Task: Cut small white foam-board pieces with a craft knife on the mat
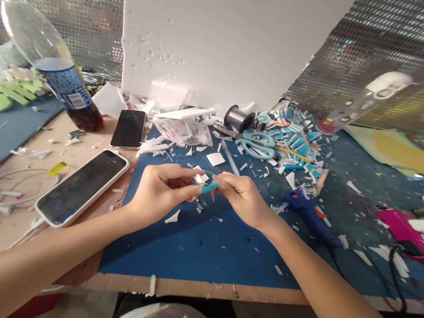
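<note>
Fingertips of the left hand and right hand pinch narrowly, inside the bench's front edge; a white bit shows there, whether held I cannot tell. Scraps heaped toward the far edge suggest cutting done; what's left is unclear.

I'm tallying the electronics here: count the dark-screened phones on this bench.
2. The white-edged phone lies left of the left hand; the second phone lies beyond it, right of the bottle. Others may be hidden under scraps.
</note>
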`<state>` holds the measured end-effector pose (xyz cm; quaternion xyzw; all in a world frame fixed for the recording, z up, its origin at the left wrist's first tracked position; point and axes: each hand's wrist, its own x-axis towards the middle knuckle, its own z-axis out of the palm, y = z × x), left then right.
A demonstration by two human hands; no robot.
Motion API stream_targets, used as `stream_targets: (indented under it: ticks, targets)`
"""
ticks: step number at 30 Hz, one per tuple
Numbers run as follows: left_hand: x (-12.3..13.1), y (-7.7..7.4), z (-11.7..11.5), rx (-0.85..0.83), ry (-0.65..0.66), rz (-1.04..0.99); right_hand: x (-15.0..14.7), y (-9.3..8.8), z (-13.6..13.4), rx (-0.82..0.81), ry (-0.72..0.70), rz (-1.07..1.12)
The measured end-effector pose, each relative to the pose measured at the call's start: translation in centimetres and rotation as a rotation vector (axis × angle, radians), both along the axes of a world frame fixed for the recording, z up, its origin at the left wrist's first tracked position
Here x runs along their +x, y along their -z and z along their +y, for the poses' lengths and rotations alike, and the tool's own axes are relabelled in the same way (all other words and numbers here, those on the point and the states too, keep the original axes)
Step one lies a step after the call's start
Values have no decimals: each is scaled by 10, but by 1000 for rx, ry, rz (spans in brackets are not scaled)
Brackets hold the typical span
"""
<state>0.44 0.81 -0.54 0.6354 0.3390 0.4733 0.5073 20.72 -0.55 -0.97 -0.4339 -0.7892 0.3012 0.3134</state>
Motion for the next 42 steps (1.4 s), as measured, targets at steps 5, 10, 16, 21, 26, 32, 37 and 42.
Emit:
stream_targets:
  ticks: [5,10,16,21,26,32,37,42]
  targets:
    - [-2,-1,1,143,-31,44,1,-2,1,48,-32,8]
    - [-4,-1,4,335,-9,68,3,-4,3,86,-89,30]
    - [-6,0,5,412,49,113,7,-5,3,92,-112,-18]
    - [-7,0,5,454,64,153,6,-2,3,124,-113,-8]
    - [-6,1,4,483,38,126,5,1,2,174,-110,-3]
    - [-5,1,4,509,32,142,2,2,2,197,-90,19]
    - [-5,4,4,508,29,126,1,3,1,188,-86,28]
    - [-5,5,4,520,31,126,0,4,1,188,-72,35]
